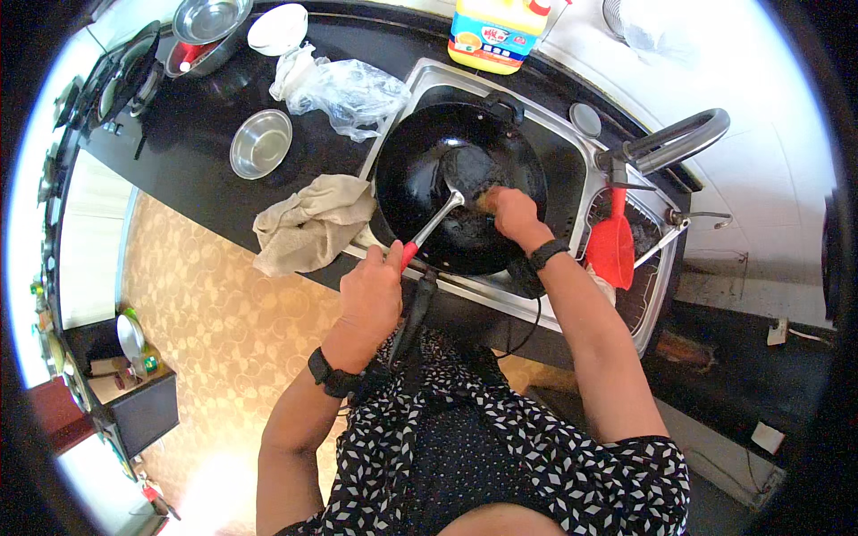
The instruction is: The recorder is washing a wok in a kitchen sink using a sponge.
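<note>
A black wok (409, 167) sits over the left basin of a steel sink (419, 87), its long handle (417, 301) pointing towards my body. My left hand (372, 288) grips the red handle of a steel cooking utensil (436, 220), a ladle or spatula. Its head reaches down into the wok and is hard to make out against the dark surface. Inside the wok, my right hand (515, 213) is closed around a small yellowish-brown scrubber (488, 199), partly hidden by the fingers. The scrubber is close to the utensil's head.
A beige cloth (315, 224) hangs over the counter edge left of the wok. Behind it are a steel bowl (261, 144) and a clear plastic bag (348, 90). A faucet (677, 144), a red plastic scoop (611, 248) and a yellow detergent jug (496, 37) surround the sink.
</note>
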The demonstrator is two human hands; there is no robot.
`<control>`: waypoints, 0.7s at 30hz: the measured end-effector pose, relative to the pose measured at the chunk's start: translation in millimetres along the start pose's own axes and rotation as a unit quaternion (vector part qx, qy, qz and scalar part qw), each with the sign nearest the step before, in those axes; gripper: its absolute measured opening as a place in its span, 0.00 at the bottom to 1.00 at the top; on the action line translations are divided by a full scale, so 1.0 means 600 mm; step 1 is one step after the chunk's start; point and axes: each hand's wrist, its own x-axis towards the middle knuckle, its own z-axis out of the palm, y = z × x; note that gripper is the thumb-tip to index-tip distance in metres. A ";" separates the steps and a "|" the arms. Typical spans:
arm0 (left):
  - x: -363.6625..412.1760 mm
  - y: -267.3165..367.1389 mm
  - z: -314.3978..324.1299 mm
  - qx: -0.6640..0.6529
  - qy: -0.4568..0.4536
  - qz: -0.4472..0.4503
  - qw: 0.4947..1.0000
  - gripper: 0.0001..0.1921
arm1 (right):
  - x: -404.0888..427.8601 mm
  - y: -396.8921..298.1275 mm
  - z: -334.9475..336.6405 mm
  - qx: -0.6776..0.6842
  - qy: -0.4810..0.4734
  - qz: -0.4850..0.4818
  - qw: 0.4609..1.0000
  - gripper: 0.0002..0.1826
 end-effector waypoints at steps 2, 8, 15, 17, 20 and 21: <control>0.003 -0.005 -0.003 0.004 0.006 0.005 1.000 0.21 | -0.009 -0.004 -0.012 0.014 -0.033 -0.043 0.998 0.09; 0.000 -0.004 -0.005 0.009 0.011 -0.002 1.000 0.20 | -0.077 -0.101 -0.139 0.190 0.016 -0.111 0.975 0.16; 0.019 0.020 -0.008 0.042 -0.025 0.008 0.999 0.19 | -0.089 -0.166 -0.095 0.167 0.115 -0.204 0.958 0.13; 0.017 0.018 -0.006 0.034 -0.020 0.009 0.999 0.18 | -0.070 -0.149 -0.091 0.059 0.126 -0.170 0.976 0.13; 0.018 0.019 -0.011 0.027 -0.015 0.015 0.999 0.15 | -0.061 -0.134 -0.086 0.111 0.119 -0.173 0.971 0.13; 0.016 0.018 -0.011 0.029 -0.018 0.012 0.999 0.14 | -0.061 -0.139 -0.086 0.160 0.098 -0.191 0.963 0.13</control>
